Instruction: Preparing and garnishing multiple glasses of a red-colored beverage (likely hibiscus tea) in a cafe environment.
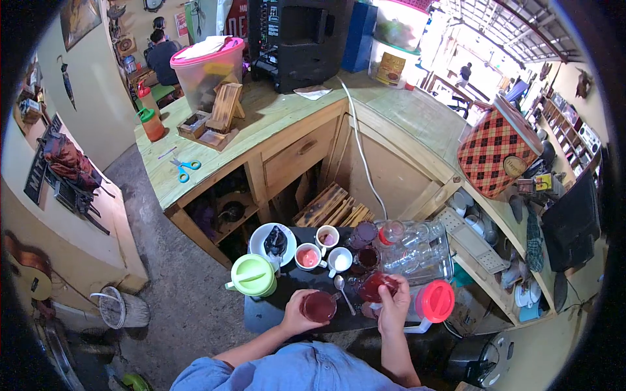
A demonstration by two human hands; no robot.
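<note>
We grasp a glass of red drink [319,306] in our left hand [297,314] while our right hand [394,305] tilts a second glass [375,285] toward it, mid-pour, needing a steady tilt next.

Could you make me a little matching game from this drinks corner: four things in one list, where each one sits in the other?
Things:
1. blue scissors
2. green-lidded jug
3. red plaid box
4. metal spoon

Places:
A. on the dark tray, between the two hands
B. on the wooden counter, left part
C. on the right-hand counter
D. at the tray's left end

Pairs: 1-B, 2-D, 3-C, 4-A
</note>
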